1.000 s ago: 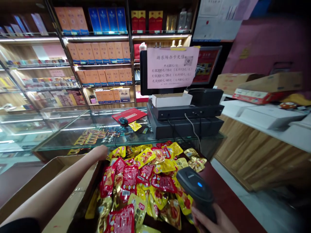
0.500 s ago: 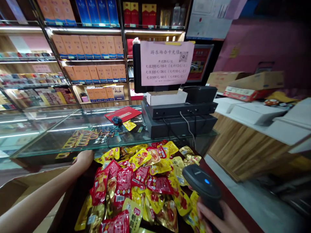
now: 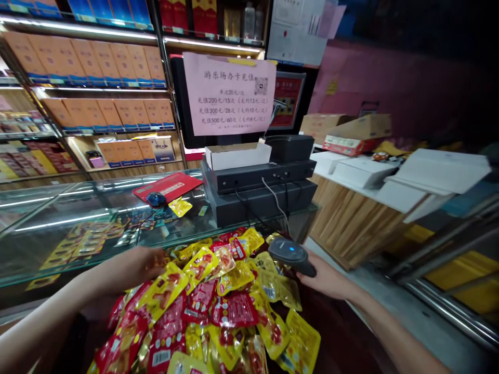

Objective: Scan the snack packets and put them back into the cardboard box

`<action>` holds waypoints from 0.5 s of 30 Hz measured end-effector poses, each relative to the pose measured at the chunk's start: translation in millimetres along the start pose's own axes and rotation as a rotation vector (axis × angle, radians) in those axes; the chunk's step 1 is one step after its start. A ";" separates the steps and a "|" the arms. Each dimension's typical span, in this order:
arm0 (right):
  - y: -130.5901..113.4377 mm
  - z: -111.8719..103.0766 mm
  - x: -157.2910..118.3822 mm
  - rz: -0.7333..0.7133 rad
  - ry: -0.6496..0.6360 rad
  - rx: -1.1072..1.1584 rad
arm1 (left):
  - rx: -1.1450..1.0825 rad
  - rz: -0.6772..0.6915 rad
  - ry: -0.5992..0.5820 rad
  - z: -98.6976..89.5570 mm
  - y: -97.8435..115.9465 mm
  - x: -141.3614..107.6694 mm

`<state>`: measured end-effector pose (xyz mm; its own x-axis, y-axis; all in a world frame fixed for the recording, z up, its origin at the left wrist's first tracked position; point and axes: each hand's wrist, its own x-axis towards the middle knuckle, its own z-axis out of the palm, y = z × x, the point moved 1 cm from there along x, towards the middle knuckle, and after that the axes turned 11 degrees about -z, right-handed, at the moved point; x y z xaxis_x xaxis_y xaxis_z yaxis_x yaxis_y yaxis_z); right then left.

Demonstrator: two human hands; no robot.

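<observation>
A heap of glossy snack packets (image 3: pixel 234 309), red, yellow and gold, lies on a dark surface before me. My left hand (image 3: pixel 142 265) reaches to the heap's back left edge, beside a yellow packet (image 3: pixel 163 291). Its fingers are blurred and partly hidden, so a grip cannot be made out. On the right, my right hand (image 3: pixel 325 275) is closed around the handle of a black barcode scanner (image 3: pixel 288 251) with a lit blue light. The scanner's head points left, above the packets at the heap's right back.
Behind the heap stands a glass display counter (image 3: pixel 97 208) with a red mat (image 3: pixel 175 186), a mouse (image 3: pixel 156 199) and one yellow packet (image 3: pixel 180 207). A dark cash drawer (image 3: pixel 261 200) carries a monitor with a pink sign (image 3: pixel 230 93). Shelves of boxes line the wall.
My view has turned right. My right hand with the scanner has moved away from me to the heap's far right. The left hand has come from the counter edge onto the packets.
</observation>
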<state>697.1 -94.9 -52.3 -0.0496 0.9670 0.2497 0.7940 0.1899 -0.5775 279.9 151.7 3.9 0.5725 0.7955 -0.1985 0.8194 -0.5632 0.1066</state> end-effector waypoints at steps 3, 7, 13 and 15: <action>18.8 10.4 18.5 -0.041 -0.060 0.033 | 0.032 0.007 0.235 -11.8 12.4 49.8; 36.4 20.4 28.4 0.030 -0.120 0.033 | 0.036 0.041 0.389 -5.1 17.5 125.9; 19.5 35.0 17.4 0.019 -0.111 0.179 | 0.051 0.172 0.235 20.8 25.3 158.4; 6.9 44.2 9.5 0.018 -0.119 0.241 | 0.000 0.222 0.254 21.4 26.7 135.9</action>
<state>675.3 -76.9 -88.2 -0.1187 0.9811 0.1525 0.6293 0.1931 -0.7528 379.0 239.9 -41.1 0.7253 0.6839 0.0787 0.6741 -0.7288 0.1200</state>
